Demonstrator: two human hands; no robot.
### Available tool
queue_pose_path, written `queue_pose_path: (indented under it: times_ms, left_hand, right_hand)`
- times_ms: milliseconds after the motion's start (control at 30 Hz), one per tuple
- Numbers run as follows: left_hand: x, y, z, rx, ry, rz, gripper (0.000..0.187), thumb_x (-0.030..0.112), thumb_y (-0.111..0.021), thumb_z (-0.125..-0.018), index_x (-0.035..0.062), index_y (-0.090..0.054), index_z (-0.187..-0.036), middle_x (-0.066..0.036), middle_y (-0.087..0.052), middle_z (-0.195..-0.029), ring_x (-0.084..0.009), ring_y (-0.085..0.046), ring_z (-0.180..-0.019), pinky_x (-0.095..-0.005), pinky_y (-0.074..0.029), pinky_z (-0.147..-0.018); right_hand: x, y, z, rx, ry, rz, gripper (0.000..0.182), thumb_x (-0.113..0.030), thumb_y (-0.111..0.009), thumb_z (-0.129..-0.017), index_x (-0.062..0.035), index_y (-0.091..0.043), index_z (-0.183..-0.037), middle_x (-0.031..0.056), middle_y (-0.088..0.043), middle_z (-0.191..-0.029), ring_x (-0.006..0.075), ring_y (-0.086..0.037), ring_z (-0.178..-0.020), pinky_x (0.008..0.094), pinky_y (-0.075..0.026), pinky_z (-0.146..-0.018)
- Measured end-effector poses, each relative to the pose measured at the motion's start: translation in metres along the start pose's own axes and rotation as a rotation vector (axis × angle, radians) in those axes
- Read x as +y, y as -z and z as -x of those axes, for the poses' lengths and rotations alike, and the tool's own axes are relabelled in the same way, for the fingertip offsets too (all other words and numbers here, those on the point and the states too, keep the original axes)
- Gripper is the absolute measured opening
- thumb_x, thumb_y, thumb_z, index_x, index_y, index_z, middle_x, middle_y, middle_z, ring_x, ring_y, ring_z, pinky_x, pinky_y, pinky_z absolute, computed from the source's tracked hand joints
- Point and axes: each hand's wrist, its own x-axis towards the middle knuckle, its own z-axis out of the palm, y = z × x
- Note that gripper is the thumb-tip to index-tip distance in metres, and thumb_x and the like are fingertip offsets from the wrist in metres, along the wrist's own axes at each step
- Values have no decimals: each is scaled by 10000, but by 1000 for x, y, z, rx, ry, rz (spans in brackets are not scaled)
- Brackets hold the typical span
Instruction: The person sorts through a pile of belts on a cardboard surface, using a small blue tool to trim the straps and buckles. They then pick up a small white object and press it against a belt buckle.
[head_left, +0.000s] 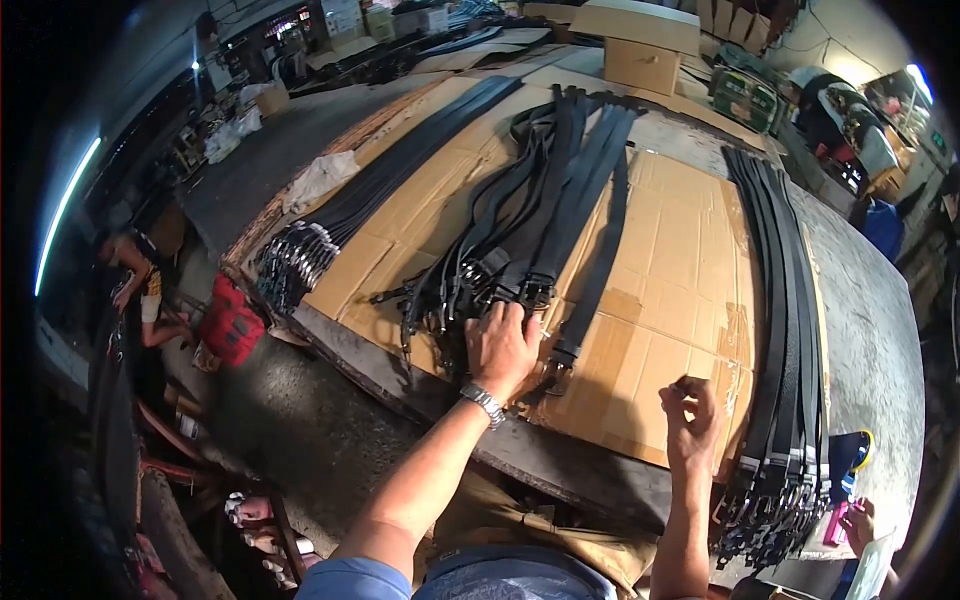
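Observation:
A tangled pile of black belts [530,200] lies in the middle of the cardboard sheet [660,250], its buckles towards me. My left hand [503,348], with a metal watch on the wrist, is closed on the buckle end of this pile. To its right, one belt [597,290] lies apart with its buckle near the table's front edge. My right hand [692,408] hovers over the cardboard's front right part, its fingers curled together; anything between them is too small to make out.
Belts in neat rows lie at left [420,150] and right [785,300], buckles nearest me. A cardboard box [642,66] stands at the back. A co-worker's hand [857,524] is beside a pink object [835,524] at right. Another person [135,265] sits at left near a red bag [232,320].

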Motion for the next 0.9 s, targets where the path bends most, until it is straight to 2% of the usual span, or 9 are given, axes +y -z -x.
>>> queue_pose_path:
  times_ms: [67, 133, 333, 400, 467, 533, 600, 667, 900]
  left_hand:
    - [-3, -3, 0, 39, -16, 32, 292, 365, -620, -955, 104, -543, -849, -105, -594, -868, -344, -593, -831, -500, -403, -741]
    - [-2, -2, 0, 40, -16, 22, 290, 367, -622, -954, 106, -542, -855, -102, -590, -863, -336, -592, -832, -492, -397, -741]
    - [-1, 0, 0, -48, 24, 17, 278, 367, -572, -976, 96, -577, -912, -109, -616, -914, -331, -623, -865, -516, -418, -814]
    - [0, -2, 0, -50, 25, 28, 277, 369, -568, -979, 99, -577, -915, -108, -617, -918, -329, -624, -870, -523, -417, -818]
    - [-3, -8, 2, 70, -15, 68, 265, 343, -636, -946, 109, -546, -859, -96, -590, -865, -348, -588, -806, -499, -390, -724]
    - [1, 1, 0, 38, -8, 76, 254, 339, -619, -954, 106, -559, -872, -106, -599, -882, -358, -594, -820, -513, -400, -736]
    - [1, -2, 2, 64, 16, 73, 263, 351, -595, -965, 99, -566, -892, -115, -607, -906, -365, -603, -845, -533, -413, -773]
    - [1, 5, 0, -9, 26, 82, 291, 372, -573, -973, 86, -558, -919, -129, -603, -932, -374, -610, -869, -561, -417, -815]
    - [2, 1, 2, 32, 51, 122, 266, 355, -584, -966, 94, -557, -924, -125, -593, -904, -355, -608, -853, -534, -414, -810]
  right_hand:
    - [18, -2, 0, -7, 16, 47, 164, -46, -752, -865, -13, -661, -997, 101, -701, -883, 176, -666, -780, 320, -546, -681]
    - [27, -3, 3, -91, -146, 4, 151, -48, -750, -860, -16, -655, -972, 95, -695, -863, 170, -670, -792, 319, -546, -690]
    - [6, 0, -8, -45, -29, 58, 142, -69, -752, -865, -16, -644, -940, 94, -687, -854, 189, -670, -780, 330, -549, -671]
    - [2, -3, -13, -38, -44, 55, 118, -89, -724, -884, -24, -634, -925, 34, -674, -833, 131, -641, -773, 292, -502, -679]
    - [33, -1, -13, -174, -167, -31, 131, -73, -714, -896, -33, -641, -998, 14, -666, -884, 110, -611, -796, 263, -476, -692]
    - [40, -5, -13, -156, -195, -74, 145, -78, -710, -910, -40, -653, -1037, 6, -665, -892, 106, -608, -788, 262, -469, -678]
    - [27, -7, -16, -119, -106, 11, 125, -70, -717, -898, -25, -647, -992, 62, -684, -876, 147, -644, -756, 288, -514, -646]
    - [38, -7, -19, -132, -78, 57, 151, -127, -712, -916, -47, -651, -1029, 20, -657, -884, 116, -580, -758, 285, -459, -664]
    - [84, -8, -16, -116, -51, 103, 200, -182, -728, -916, -21, -650, -1006, 46, -649, -858, 140, -551, -743, 297, -448, -670]
